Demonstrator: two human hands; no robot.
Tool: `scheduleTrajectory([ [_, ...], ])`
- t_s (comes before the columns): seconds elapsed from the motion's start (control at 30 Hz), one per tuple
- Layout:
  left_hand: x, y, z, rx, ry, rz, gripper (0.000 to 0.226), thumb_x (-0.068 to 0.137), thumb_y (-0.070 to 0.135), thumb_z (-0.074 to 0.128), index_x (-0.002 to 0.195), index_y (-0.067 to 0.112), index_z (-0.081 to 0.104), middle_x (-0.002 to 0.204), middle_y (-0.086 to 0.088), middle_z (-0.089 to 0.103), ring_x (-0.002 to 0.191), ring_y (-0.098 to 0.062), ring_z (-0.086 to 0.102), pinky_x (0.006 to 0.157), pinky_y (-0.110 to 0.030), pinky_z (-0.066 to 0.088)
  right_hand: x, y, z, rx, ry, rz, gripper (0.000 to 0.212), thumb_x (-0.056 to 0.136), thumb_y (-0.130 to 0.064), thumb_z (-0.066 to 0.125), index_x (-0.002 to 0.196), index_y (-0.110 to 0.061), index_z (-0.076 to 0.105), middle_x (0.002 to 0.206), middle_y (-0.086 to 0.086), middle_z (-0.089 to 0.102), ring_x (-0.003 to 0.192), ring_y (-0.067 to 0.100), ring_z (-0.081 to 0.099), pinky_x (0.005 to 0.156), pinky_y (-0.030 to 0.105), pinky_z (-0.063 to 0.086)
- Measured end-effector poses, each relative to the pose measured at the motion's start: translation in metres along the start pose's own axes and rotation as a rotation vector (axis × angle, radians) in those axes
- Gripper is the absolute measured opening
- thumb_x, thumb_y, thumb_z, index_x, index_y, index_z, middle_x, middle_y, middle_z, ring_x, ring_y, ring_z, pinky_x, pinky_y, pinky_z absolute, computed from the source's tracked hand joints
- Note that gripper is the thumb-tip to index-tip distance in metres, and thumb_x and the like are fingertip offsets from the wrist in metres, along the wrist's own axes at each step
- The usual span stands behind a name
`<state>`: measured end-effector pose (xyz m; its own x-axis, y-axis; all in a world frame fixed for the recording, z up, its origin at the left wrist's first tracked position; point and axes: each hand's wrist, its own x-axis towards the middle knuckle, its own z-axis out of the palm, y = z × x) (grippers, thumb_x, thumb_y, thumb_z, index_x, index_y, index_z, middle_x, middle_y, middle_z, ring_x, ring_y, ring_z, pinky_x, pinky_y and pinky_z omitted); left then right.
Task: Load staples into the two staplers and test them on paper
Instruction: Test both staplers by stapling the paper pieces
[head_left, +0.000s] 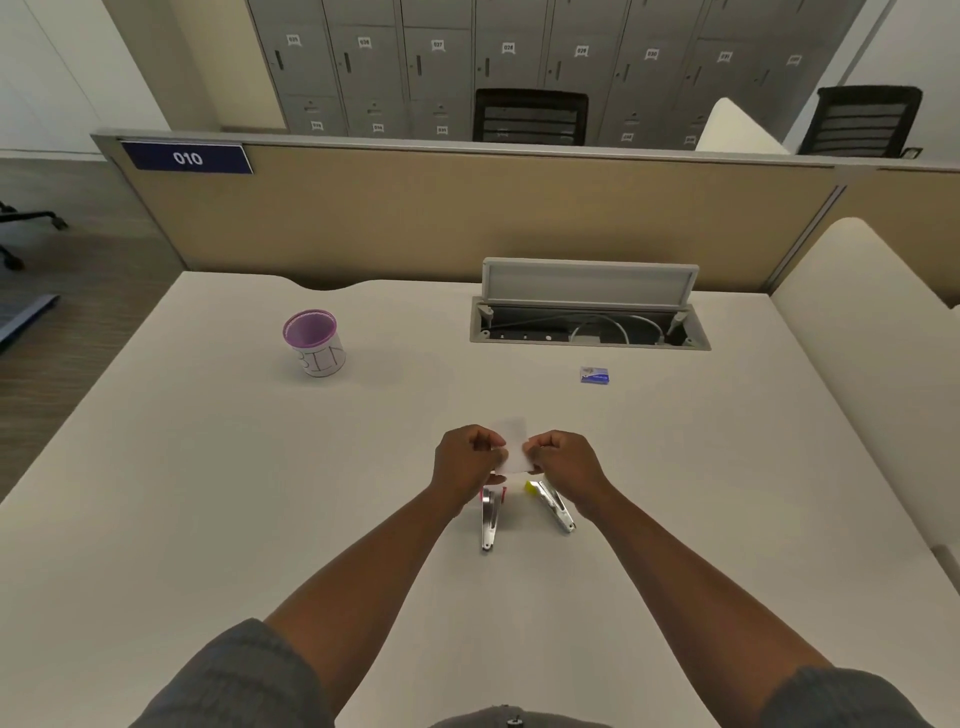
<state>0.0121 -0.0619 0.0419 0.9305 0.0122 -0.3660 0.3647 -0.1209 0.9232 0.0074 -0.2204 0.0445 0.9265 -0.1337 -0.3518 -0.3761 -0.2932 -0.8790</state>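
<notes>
Above the table (208, 467), a small paper (514, 447) sits pinched between both hands, left hand (467, 462) and right hand (563, 462) fingers clamped on its side edges. Both forearms reach forward, with two staplers (489, 514) lying just beneath.

On the surface (208, 467) there are two staplers: one (488, 519) at the centre of the frame, one (558, 512) just right of it. There is one paper (514, 447), held above them by two hands, left (465, 462) and right (566, 462). One cup (314, 343) stands at the upper left. One staple box (595, 375) lies at the upper right. Two chairs, (530, 117) and (860, 122), are at the top.
</notes>
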Motion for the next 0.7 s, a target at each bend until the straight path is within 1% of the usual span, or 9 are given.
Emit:
scheduleTrajectory([
  [0.07,0.001,0.0,0.001,0.034,0.022,0.011,0.013,0.077,-0.004,0.069,0.08,0.01,0.07,0.094,-0.024,0.065,0.073,-0.023,0.062,0.058,-0.032,0.059,0.002,0.002,0.001,0.002,-0.015,0.017,0.016,0.085,-0.008,0.061,0.076,-0.017,0.071,0.082,0.0,0.072,0.071,0.017,0.067,0.067,0.026,0.054],
  [0.13,0.002,-0.001,0.0,0.1,0.036,0.038,0.014,0.079,-0.003,0.068,0.085,0.01,0.072,0.093,-0.017,0.067,0.073,-0.021,0.064,0.057,-0.03,0.06,0.004,0.006,0.001,-0.042,-0.022,0.037,0.015,0.084,-0.011,0.059,0.078,-0.017,0.071,0.081,-0.001,0.073,0.072,0.018,0.069,0.071,0.029,0.055],
  [0.2,0.003,-0.001,-0.002,0.147,0.042,0.054,0.018,0.082,-0.003,0.064,0.092,0.009,0.073,0.092,-0.007,0.067,0.075,-0.018,0.064,0.057,-0.028,0.06,0.006,0.013,-0.001,-0.188,-0.007,0.019,0.013,0.083,-0.013,0.056,0.08,-0.017,0.068,0.081,-0.004,0.073,0.075,0.015,0.068,0.07,0.024,0.051],
  [0.27,0.005,-0.002,-0.005,0.155,0.026,0.058,0.024,0.082,-0.003,0.061,0.097,0.011,0.074,0.097,-0.004,0.068,0.077,-0.017,0.064,0.057,-0.027,0.059,0.01,0.027,-0.005,-0.413,0.016,-0.02,0.008,0.084,-0.019,0.059,0.088,-0.017,0.065,0.089,-0.003,0.07,0.085,0.016,0.064,0.073,0.024,0.047],
  [0.37,0.007,-0.002,-0.011,0.184,-0.019,0.05,0.034,0.08,-0.005,0.064,0.106,0.014,0.072,0.106,-0.001,0.067,0.078,-0.014,0.064,0.056,-0.021,0.056,0.014,0.047,-0.005,-0.682,-0.006,0.025,0.041,0.08,-0.04,0.067,0.109,-0.014,0.055,0.107,0.005,0.058,0.102,0.024,0.058,0.084,0.032,0.045],
  [0.43,0.007,-0.002,-0.014,0.203,-0.035,0.053,0.039,0.077,-0.005,0.067,0.109,0.016,0.071,0.107,0.0,0.066,0.078,-0.014,0.063,0.056,-0.019,0.054,0.012,0.055,-0.003,-0.787,-0.01,0.063,0.057,0.077,-0.049,0.069,0.114,-0.01,0.048,0.112,0.009,0.053,0.106,0.029,0.057,0.089,0.037,0.048],
  [0.53,0.009,-0.004,-0.018,0.226,-0.025,0.061,0.037,0.074,-0.007,0.067,0.104,0.015,0.07,0.104,-0.004,0.067,0.079,-0.016,0.062,0.056,-0.019,0.054,0.014,0.062,0.005,-0.874,-0.049,0.084,0.062,0.075,-0.047,0.07,0.115,-0.007,0.045,0.116,0.01,0.052,0.109,0.031,0.056,0.09,0.039,0.049],
  [0.63,0.011,-0.006,-0.021,0.224,0.008,0.048,0.026,0.072,-0.006,0.07,0.09,0.012,0.066,0.094,-0.007,0.063,0.075,-0.017,0.06,0.06,-0.024,0.056,0.014,0.065,0.011,-0.872,-0.017,0.072,0.054,0.08,-0.043,0.066,0.113,-0.006,0.046,0.114,0.011,0.053,0.108,0.033,0.057,0.089,0.039,0.048],
  [0.7,0.011,-0.007,-0.023,0.224,0.03,0.034,0.023,0.072,-0.005,0.071,0.087,0.01,0.064,0.091,-0.008,0.062,0.073,-0.018,0.06,0.063,-0.027,0.058,0.014,0.066,0.013,-0.842,0.017,0.055,0.047,0.086,-0.044,0.059,0.11,-0.006,0.048,0.111,0.012,0.055,0.106,0.034,0.057,0.088,0.039,0.049],
])
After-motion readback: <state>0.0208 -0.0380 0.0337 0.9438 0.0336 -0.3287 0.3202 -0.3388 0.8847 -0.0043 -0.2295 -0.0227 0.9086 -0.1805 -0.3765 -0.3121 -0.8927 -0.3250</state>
